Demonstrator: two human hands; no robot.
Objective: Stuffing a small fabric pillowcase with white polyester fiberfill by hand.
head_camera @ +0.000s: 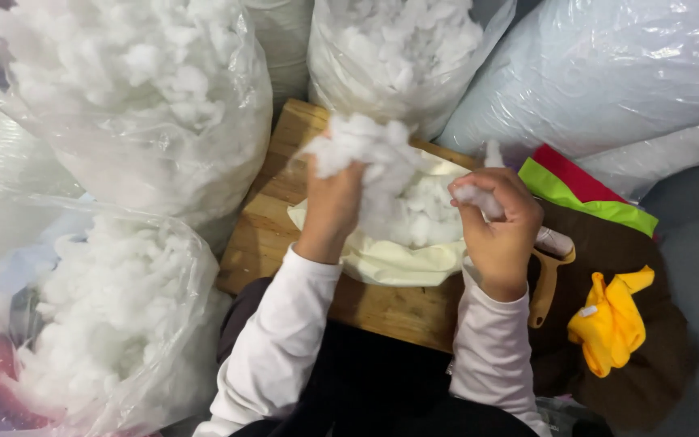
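Note:
My left hand (332, 202) grips a big tuft of white fibre stuffing (366, 146) above a wooden board (264, 231). My right hand (499, 222) is closed on a smaller wad of the same stuffing (479, 194). Between the hands lies a cream fabric cover (390, 260), open at the top and partly packed with white stuffing (422, 214). Both arms wear white long sleeves.
Clear plastic bags of stuffing stand at left (135, 97), lower left (99, 324) and behind the board (398, 48). A large plastic-wrapped bundle (608, 73) fills the upper right. Red and green fabric (580, 194), a wooden-handled tool (545, 283) and a yellow fabric piece (608, 324) lie right.

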